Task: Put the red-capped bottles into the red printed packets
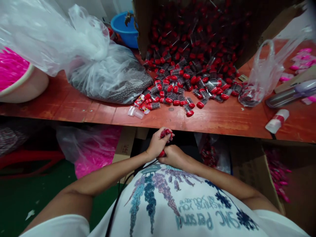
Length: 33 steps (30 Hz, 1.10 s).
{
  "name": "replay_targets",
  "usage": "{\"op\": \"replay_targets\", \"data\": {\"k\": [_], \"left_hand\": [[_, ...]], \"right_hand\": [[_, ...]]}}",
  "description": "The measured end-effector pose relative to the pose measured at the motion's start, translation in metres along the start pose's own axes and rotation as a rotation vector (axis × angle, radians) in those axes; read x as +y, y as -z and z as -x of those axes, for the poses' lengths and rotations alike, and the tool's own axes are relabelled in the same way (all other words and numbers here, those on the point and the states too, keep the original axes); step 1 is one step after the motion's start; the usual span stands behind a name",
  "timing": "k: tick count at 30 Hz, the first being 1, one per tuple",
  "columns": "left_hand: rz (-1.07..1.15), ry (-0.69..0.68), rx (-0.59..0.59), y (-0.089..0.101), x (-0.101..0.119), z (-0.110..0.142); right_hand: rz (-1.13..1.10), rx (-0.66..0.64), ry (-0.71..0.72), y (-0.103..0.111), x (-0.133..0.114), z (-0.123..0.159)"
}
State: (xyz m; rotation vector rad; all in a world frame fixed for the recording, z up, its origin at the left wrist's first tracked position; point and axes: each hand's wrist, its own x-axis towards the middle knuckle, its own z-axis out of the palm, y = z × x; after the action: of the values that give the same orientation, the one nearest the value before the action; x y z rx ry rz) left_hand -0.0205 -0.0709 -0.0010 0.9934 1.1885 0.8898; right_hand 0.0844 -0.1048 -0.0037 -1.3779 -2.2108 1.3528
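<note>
My left hand [156, 144] is closed in front of my body, just off the table's front edge. Small red printed pieces [166, 133], perhaps labels, show between its fingers. My right hand [177, 156] is curled right beside it, closed around something with a red end [162, 153], which looks like a red-capped small bottle mostly hidden by the fingers. Ahead on the table, many small clear bottles with red caps [190, 113] and dark filling lie in a loose heap. Red printed labels [140, 100] and clear plastic cups [135, 112] lie at its left front.
A large cardboard box [142, 33] spills red-capped bottles onto the red table [106, 113]. Left stand a bag of dark beads [111, 75], a white tub [37, 82] and a blue basin [127, 29]. Right are a plastic bag [265, 70], a tumbler [283, 97] and a white roll [277, 121].
</note>
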Motion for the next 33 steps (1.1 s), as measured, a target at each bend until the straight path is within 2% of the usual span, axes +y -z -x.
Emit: {"op": "replay_targets", "data": {"k": [2, 5, 8, 12, 17, 20, 22, 27, 33], "left_hand": [[0.081, 0.050, 0.020, 0.001, 0.009, -0.012], [0.221, 0.044, 0.098, 0.004, 0.023, -0.028], [0.326, 0.068, 0.139, 0.005, 0.028, -0.036], [0.391, 0.092, 0.103, 0.003, 0.025, -0.038], [0.249, -0.056, 0.180, -0.004, 0.020, -0.045], [0.122, -0.192, 0.264, -0.005, 0.019, -0.049], [0.133, -0.224, 0.278, -0.005, 0.019, -0.050], [0.363, -0.124, 0.297, -0.001, 0.025, -0.050], [0.565, 0.161, 0.240, 0.014, 0.032, -0.048]], "right_hand": [[-0.119, 0.084, 0.017, 0.003, -0.001, -0.005], [-0.290, 0.172, 0.007, 0.011, -0.001, -0.011], [-0.451, 0.160, -0.044, 0.019, 0.003, -0.012], [-0.647, 0.104, -0.067, 0.024, 0.010, -0.008], [-0.647, 0.145, 0.069, 0.021, 0.014, -0.007], [-0.644, 0.130, 0.078, 0.018, 0.017, -0.006], [-0.654, 0.118, 0.062, 0.017, 0.018, -0.005], [-0.763, 0.182, 0.031, 0.020, 0.016, -0.004], [-0.895, 0.349, -0.032, 0.026, 0.021, -0.008]]}}
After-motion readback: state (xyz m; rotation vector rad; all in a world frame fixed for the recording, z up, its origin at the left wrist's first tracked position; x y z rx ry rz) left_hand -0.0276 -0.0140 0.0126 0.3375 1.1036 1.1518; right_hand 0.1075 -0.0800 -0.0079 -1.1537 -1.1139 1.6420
